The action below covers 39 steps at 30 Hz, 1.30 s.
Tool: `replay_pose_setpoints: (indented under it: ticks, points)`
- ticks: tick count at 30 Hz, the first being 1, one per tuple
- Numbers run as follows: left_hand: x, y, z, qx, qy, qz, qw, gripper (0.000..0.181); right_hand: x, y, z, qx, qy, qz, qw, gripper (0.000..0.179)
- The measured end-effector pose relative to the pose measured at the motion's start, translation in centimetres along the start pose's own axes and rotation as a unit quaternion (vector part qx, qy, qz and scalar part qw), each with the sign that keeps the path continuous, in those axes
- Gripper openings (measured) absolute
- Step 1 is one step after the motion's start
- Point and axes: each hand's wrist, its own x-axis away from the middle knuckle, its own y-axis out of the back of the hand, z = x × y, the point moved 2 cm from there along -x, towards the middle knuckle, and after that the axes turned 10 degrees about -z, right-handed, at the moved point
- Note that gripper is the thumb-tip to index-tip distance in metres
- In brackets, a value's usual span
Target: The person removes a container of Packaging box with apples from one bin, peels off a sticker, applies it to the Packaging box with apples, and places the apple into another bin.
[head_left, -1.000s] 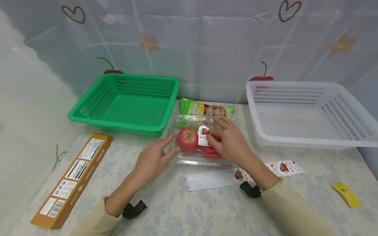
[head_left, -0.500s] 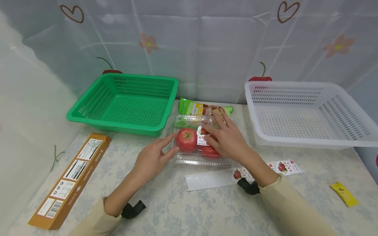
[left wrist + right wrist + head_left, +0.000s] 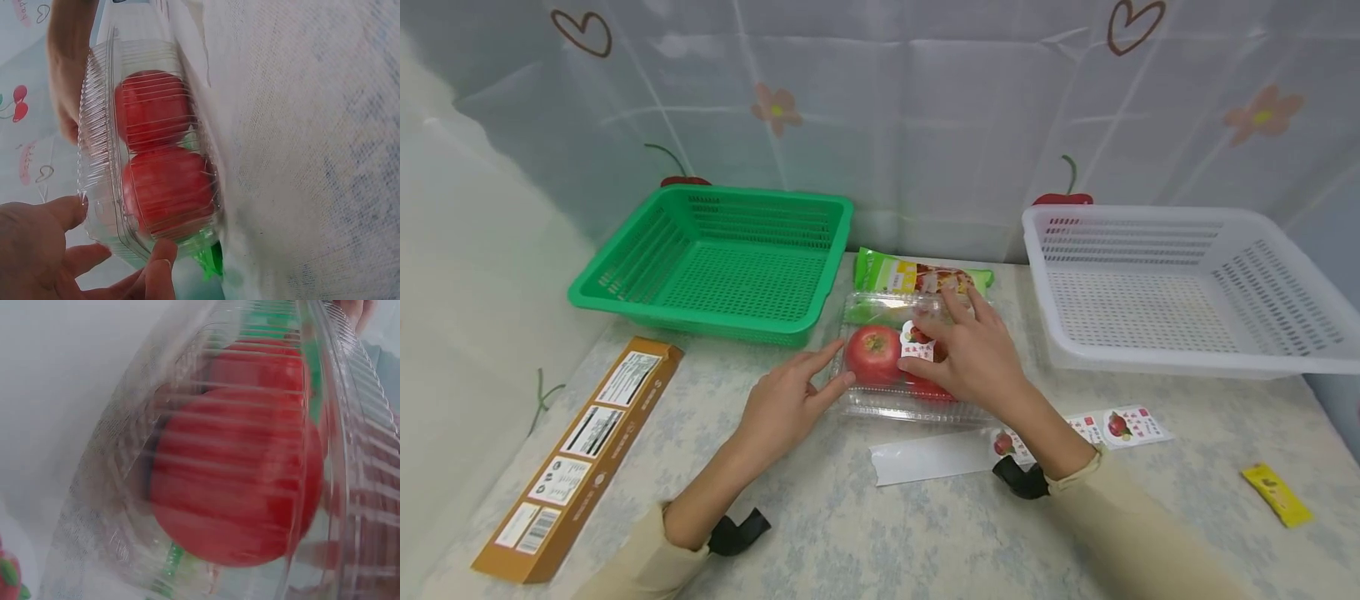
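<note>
A clear hinged plastic clamshell box [image 3: 917, 408] lies at the middle of the table with red apples [image 3: 874, 354] inside; the left wrist view shows two apples [image 3: 165, 187] through its ribbed side. On its lid is a white sticker [image 3: 917, 340] with a red fruit picture. My right hand [image 3: 981, 354] is spread over the lid's right part, its thumb across the sticker's lower edge and index fingertip near its top. Against the box's left side rest the fingertips and thumb of my left hand [image 3: 790, 404]. In the right wrist view an apple [image 3: 234, 481] fills the middle, blurred.
Behind the box lies a green snack packet [image 3: 925, 275]. A green basket [image 3: 700, 312] stands back left, a white basket [image 3: 1150, 360] back right. A sticker strip [image 3: 932, 457] lies in front of the box, partly under the right forearm. A brown carton [image 3: 580, 458] and yellow packet [image 3: 1276, 494] flank it.
My right hand's fingers have spread from their closer bunch at the sticker, and its thumb has slid left over the sticker's lower edge. The left hand and the box have stayed in place.
</note>
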Motion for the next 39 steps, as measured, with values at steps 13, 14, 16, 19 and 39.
replay_pose_setpoints:
  ticks: [13,14,16,19,39]
  points:
    - [0.0,-0.1,0.2,0.001,-0.002,-0.007,1.0,0.058,0.2,0.0,-0.7,-0.089,-0.021,0.016,0.9957,0.059]
    - [0.0,-0.2,0.2,0.0,-0.003,-0.008,1.0,0.058,0.3,0.0,-0.8,-0.096,-0.018,0.012,0.9951,0.056]
    - [0.1,-0.2,0.2,0.001,-0.002,-0.01,0.9999,0.059,0.4,0.1,-0.9,-0.113,-0.014,-0.004,0.9935,0.048]
    - [0.1,-0.2,0.2,0.003,-0.004,-0.014,0.9999,0.059,0.7,0.2,-1.0,-0.131,-0.006,-0.027,0.991,0.038]
    - [0.2,-0.3,0.3,0.019,-0.004,-0.02,0.9996,0.058,0.7,-0.1,-0.9,-0.024,0.076,0.037,0.9962,0.041]
